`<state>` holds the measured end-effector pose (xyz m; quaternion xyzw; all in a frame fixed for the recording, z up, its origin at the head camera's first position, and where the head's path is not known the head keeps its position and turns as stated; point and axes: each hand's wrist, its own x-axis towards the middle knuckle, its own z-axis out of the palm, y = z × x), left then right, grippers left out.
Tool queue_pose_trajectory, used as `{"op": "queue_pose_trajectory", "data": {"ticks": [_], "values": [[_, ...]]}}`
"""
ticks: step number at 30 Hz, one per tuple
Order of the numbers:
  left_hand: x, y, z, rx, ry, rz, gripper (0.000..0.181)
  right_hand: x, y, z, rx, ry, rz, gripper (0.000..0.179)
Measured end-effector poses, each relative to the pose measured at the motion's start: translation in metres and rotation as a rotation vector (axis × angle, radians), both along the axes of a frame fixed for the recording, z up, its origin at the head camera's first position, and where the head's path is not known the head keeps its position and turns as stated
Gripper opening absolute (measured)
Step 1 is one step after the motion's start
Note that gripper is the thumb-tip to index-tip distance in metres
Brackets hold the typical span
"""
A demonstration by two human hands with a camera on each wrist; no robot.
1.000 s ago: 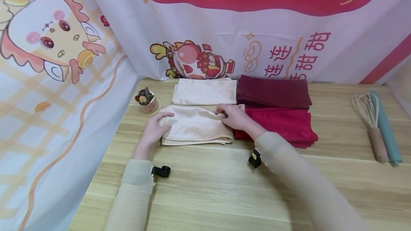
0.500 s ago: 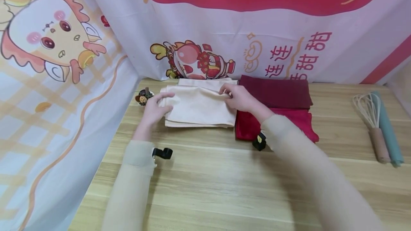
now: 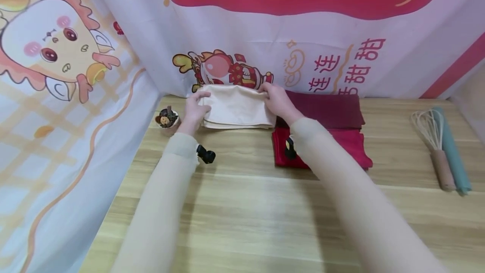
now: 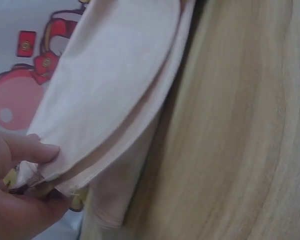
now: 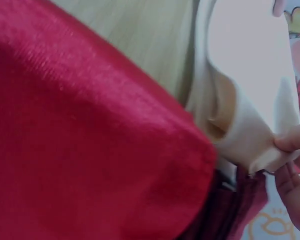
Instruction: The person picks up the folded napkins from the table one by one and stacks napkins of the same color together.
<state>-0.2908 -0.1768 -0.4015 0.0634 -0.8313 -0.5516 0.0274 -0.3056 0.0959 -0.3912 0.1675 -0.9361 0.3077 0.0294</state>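
A folded cream cloth (image 3: 238, 106) is held between my two hands at the back left of the table, over a second folded cream cloth (image 4: 121, 192) whose edge shows beneath it in the left wrist view. My left hand (image 3: 195, 109) pinches its left end, thumb and fingers on either side of the layers. At the other end my right hand (image 3: 278, 101) pinches the back right corner; the right wrist view shows the thumb on top of the fabric. Right of it lies a folded maroon cloth (image 3: 326, 108), and in front of that a folded red cloth (image 3: 348, 144), partly under my right forearm.
A small decorated pot (image 3: 168, 120) stands close to my left wrist. At the far right a whisk (image 3: 435, 146) lies beside a rolled teal item (image 3: 452, 155). Printed curtains rise along the back and left edges of the wooden table (image 3: 242, 214).
Both hands have lifted the cream cloth and carried it away from me, from in front of the other cream cloth to over it. The maroon and red cloths stay put.
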Motion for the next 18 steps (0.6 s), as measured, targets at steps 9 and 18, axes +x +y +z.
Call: {"op": "queue_pose_trajectory", "data": {"ticks": [9,18], "values": [[-0.01,0.002,-0.015,-0.075,0.073,0.004,0.056,0.0,0.003,-0.012,0.088,0.092,0.002,0.036],[-0.001,-0.001,-0.007,-0.237,0.037,0.023,0.063,0.023,0.021,0.005,0.149,0.133,0.125,0.042]]}}
